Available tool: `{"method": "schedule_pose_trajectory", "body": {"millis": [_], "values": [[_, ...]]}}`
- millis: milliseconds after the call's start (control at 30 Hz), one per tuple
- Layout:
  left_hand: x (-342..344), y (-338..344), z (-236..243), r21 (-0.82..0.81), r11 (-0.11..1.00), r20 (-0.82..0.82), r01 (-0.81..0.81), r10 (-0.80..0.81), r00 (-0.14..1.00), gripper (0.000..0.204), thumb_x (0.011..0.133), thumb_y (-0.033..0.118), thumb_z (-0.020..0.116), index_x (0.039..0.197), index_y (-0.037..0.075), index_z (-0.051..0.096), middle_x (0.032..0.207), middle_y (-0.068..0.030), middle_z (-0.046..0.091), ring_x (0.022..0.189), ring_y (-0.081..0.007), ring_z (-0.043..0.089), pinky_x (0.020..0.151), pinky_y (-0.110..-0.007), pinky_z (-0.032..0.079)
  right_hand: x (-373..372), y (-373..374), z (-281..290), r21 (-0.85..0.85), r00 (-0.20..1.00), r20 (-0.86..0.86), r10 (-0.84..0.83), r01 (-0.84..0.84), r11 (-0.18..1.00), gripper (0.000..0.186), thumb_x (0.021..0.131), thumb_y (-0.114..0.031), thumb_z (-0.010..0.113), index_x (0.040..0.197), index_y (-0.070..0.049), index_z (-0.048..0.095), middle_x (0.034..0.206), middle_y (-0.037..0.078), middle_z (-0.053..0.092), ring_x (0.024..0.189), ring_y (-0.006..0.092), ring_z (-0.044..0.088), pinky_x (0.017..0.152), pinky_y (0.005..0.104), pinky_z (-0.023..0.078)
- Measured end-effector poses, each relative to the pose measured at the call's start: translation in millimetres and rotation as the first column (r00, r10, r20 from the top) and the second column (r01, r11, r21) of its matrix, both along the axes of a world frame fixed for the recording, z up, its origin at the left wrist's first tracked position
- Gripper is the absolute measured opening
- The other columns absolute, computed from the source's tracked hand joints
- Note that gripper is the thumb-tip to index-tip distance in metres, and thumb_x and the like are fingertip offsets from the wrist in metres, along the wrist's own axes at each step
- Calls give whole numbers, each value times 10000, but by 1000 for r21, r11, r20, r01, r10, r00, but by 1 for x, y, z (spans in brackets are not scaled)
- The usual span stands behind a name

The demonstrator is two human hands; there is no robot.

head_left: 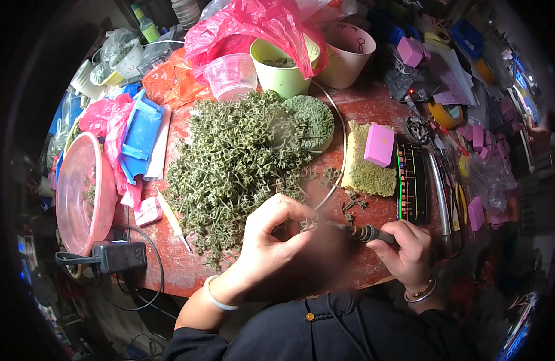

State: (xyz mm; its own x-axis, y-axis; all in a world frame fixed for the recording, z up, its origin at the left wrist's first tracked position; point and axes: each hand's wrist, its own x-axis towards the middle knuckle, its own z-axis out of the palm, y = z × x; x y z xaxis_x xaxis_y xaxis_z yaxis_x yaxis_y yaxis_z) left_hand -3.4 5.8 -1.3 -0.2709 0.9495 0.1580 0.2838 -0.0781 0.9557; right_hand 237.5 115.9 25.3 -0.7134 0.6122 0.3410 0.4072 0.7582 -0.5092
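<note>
My left hand (265, 243) pinches a small piece (307, 224) in front of a heap of grey-green wax-like branched pieces (229, 156); its exact shape is unclear. My right hand (404, 249) grips a black-handled soldering-iron-like tool (364, 233), whose metal tip points left, at or very near that piece. A pale haze blurs the area around the tip. Loose pieces (352, 204) lie beyond the tool. Right of the heap are a speckled green round pad (307, 123) and a yellow-green sponge (361, 180) with a pink block (380, 144) on it.
Cups (277, 78) and pink bags (241, 24) stand behind. At left are a pink basin (79, 198), blue tray (139, 138) and black adapter (118, 256) with cables. At right lie a black panel (413, 180), metal tube (440, 192), tape roll (443, 114) and assorted tools.
</note>
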Motion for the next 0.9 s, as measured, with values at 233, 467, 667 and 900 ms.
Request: {"method": "schedule_pose_trajectory", "body": {"millis": [233, 467, 667, 900], "values": [[-1, 0, 0, 22, 1000, -30, -4, 5, 1000, 199, 758, -22, 752, 945, 28, 703, 890, -35, 627, 774, -120, 572, 698, -256, 454, 1, 1, -2, -9, 1000, -5, 5, -5, 1000, 326, 820, -311, 814, 814, -52, 616, 632, 44, 563, 520, 213, 575, 477, 333, 429], [3, 1, 0, 44, 999, -65, 6, -3, 998, 193, 746, 10, 747, 927, 46, 690, 854, -39, 618, 684, -140, 546, 601, -264, 437, -17, -6, -1, -222, 978, -205, -24, -22, 975, 284, 835, -247, 819, 890, -29, 645, 648, 20, 579, 513, 120, 531, 475, 278, 409], [2, 0, -4, 98, 992, -113, 78, -67, 991, 225, 731, 26, 780, 933, 25, 682, 908, -84, 640, 808, -242, 644, 692, -323, 514, -53, -17, 8, -492, 963, -266, 46, -176, 853, 257, 819, -43, 781, 1053, -52, 674, 754, 11, 670, 554, 51, 554, 486, 232, 424], [2, -4, 2, 15, 998, -50, 60, -59, 997, 226, 760, 27, 761, 975, 30, 692, 928, -68, 648, 839, -185, 641, 735, -294, 505, -55, -11, 3, -471, 963, -266, 49, -174, 865, 270, 816, -23, 775, 1061, -44, 664, 743, 1, 663, 567, 19, 542, 489, 225, 413]]}}
